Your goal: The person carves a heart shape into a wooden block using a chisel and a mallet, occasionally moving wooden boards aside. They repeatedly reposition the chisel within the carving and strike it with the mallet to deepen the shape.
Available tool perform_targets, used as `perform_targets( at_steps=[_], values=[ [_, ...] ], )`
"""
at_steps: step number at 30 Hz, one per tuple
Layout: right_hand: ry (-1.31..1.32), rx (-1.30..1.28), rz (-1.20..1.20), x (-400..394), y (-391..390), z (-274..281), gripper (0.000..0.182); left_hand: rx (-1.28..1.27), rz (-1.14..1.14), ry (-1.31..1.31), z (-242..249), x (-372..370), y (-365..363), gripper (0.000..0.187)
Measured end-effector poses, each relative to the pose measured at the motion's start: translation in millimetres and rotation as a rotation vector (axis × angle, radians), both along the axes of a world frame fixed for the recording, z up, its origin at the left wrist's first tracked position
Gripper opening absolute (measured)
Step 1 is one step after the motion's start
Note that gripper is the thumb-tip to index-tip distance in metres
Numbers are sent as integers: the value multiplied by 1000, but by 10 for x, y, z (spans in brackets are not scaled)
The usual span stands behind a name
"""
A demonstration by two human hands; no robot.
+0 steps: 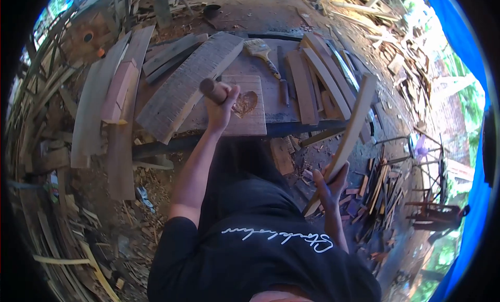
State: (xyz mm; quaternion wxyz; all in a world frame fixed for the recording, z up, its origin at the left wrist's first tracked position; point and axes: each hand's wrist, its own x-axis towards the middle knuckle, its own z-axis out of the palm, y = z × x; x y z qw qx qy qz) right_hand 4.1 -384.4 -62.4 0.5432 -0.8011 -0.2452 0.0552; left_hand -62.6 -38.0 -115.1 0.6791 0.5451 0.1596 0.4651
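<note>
My left hand [221, 105] is closed round a carving tool with a thick round wooden handle [212, 88]; its working end is hidden behind the hand. It is over a light wooden board [255, 126], beside a rounded hollow [247, 103] with rough, shaving-strewn wood inside. Off to the right, my right hand [332, 186] grips a long wooden batten [354, 122] near its lower end. The batten slants up and away, its far end above the right side of the bench.
A wide rough plank [192, 86] lies left of the board. A paintbrush [263, 56] and a dark-handled tool [284, 91] lie behind and right. Wood strips [302, 88] cover the bench's right side. Scrap wood [377, 192] litters the ground. Someone [440, 217] is far right.
</note>
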Motion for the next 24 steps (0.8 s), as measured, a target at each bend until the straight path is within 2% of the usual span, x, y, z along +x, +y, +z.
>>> perform_targets(
  at_steps=[5, 8, 11, 18, 19, 24],
  values=[
    [-1, -52, 21, -79, -24, -40, 64, -30, 122, -53, -151, -142, -55, 24],
    [-38, -65, 48, -83, -62, -96, 65, 18, 161, -37, -183, -167, -87, 25],
    [43, -32, 49, -143, -33, -43, 66, 47, 134, -29, -174, -184, -162, 23],
    [26, -85, 112, -74, 56, -55, 69, 119, 97, -30, -327, -258, -220, 20],
    [27, -105, 115, -55, 82, -74, 70, 194, 123, -5, -347, -271, -223, 19],
    [40, -81, 162, 147, 242, -413, 69, 288, 154, 34, -358, -349, -347, 20]
  ],
)
